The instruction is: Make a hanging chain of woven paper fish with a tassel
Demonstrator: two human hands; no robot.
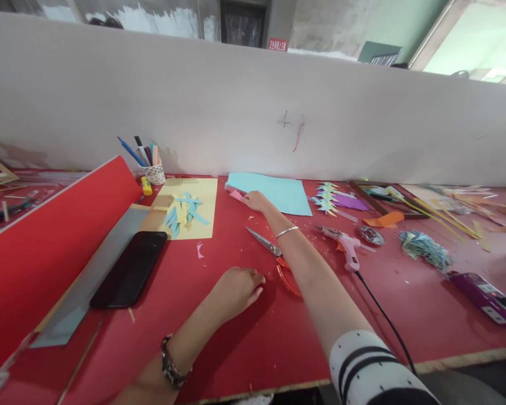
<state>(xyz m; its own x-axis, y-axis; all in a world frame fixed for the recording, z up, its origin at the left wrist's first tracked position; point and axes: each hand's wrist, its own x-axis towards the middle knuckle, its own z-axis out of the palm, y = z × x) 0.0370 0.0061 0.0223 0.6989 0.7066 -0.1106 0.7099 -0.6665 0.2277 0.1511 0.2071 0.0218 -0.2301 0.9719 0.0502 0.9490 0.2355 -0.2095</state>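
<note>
My right hand (256,201) reaches to the back of the red table, its fingers closed on a small pink piece of paper (236,195) at the left edge of a light blue paper sheet (274,191). The fingertips are partly hidden. Nearer to me, my left hand (237,289) rests on the table with loosely bent fingers, slightly apart, and nothing in them. Scissors (274,247) with orange handles lie between the hands, partly under my right forearm. Left of the blue sheet, yellow and blue paper strips (184,212) are heaped on a pale yellow sheet (204,194).
A black phone (130,270) and a tilted red board (67,247) are on the left, a pen cup (154,171) behind. On the right lie a pink glue gun (343,244) with its cord, a tape roll (371,236), folded paper spikes (328,198) and a purple device (484,298).
</note>
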